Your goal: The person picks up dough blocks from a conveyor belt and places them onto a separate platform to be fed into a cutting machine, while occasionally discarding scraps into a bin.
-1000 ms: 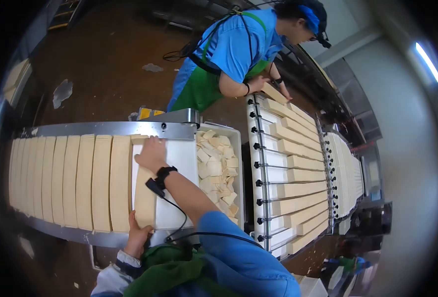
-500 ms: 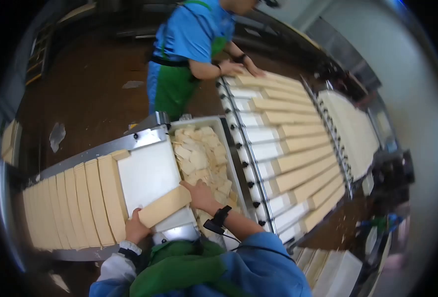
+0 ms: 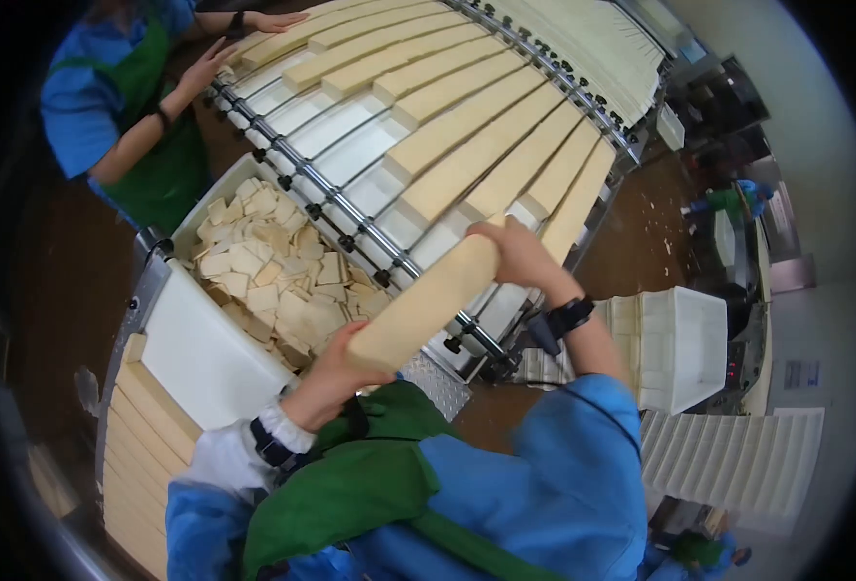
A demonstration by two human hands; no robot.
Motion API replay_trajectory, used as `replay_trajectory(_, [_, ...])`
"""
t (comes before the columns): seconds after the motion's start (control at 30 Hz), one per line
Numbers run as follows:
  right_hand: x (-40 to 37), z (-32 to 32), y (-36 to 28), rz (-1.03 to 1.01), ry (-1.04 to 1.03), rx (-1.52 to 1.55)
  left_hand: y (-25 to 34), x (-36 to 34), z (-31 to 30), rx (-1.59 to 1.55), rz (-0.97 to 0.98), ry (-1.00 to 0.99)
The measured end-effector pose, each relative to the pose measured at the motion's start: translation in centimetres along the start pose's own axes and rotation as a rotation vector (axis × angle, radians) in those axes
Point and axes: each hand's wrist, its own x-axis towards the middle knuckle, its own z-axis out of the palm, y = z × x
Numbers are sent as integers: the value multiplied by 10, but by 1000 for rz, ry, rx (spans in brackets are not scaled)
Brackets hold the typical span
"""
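Note:
I hold one long pale slab (image 3: 426, 302) by its two ends, lifted above the near edge of the rod conveyor (image 3: 350, 218). My left hand (image 3: 336, 373) grips its near end and my right hand (image 3: 520, 254) grips its far end. Below the slab lies a white bin (image 3: 188, 225) full of broken pale offcuts (image 3: 273, 266). Several long slabs (image 3: 476, 145) lie side by side across the conveyor beyond my right hand.
A white flat belt (image 3: 200, 353) at the lower left carries more slabs (image 3: 142, 426) in a row. A co-worker in a blue shirt and green apron (image 3: 123, 107) touches slabs at the conveyor's far end. White crates (image 3: 684, 349) stand at the right.
I lifted the slab off the white belt and carried it right, over the offcut bin toward the rod conveyor. My view swung right and down.

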Motion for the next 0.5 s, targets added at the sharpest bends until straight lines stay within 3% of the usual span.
replay_trajectory(0.07, [-8, -13, 44, 13, -165, 30, -2, 18, 41, -49, -101, -77])
replay_trajectory(0.17, [-6, -3, 97, 22, -251, 66, 0, 32, 88, -67, -206, -39])
replay_trajectory(0.3, [11, 28, 131, -97, -252, 236, -4, 49, 109, -57, -181, -10])
replay_trajectory(0.4, [11, 31, 140, 75, -356, 185, 6, 65, 116, -10, -215, 17])
replay_trajectory(0.47, [8, 35, 145, 120, -155, -179, 11, 79, 125, 14, -145, 17])
replay_trajectory(0.5, [-4, 39, 145, -5, 183, -383, 6, 91, 127, 18, -154, 28])
